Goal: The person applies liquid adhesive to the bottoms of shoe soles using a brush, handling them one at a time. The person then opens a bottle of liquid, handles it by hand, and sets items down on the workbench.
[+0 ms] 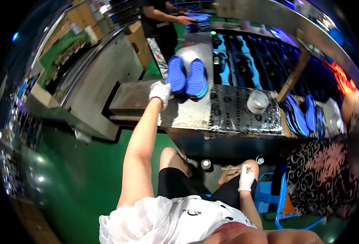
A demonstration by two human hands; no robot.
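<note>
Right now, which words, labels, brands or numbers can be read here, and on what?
"NO": on the dark printed sheet, as best I can tell; its other lettering is too blurred.
White shirt: small dark print, unreadable as text.
No other text is readable.

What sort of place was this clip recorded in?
Probably a shoe workshop or factory: blue soles lie on the bench, more soles sit farther right, and the gloved right hand holds a thin tool.

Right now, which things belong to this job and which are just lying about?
Likely in the job:
two blue soles, at the left hand
brush-like tool, in the right hand

Seemingly lying about:
cardboard box
small container on the floor
</note>
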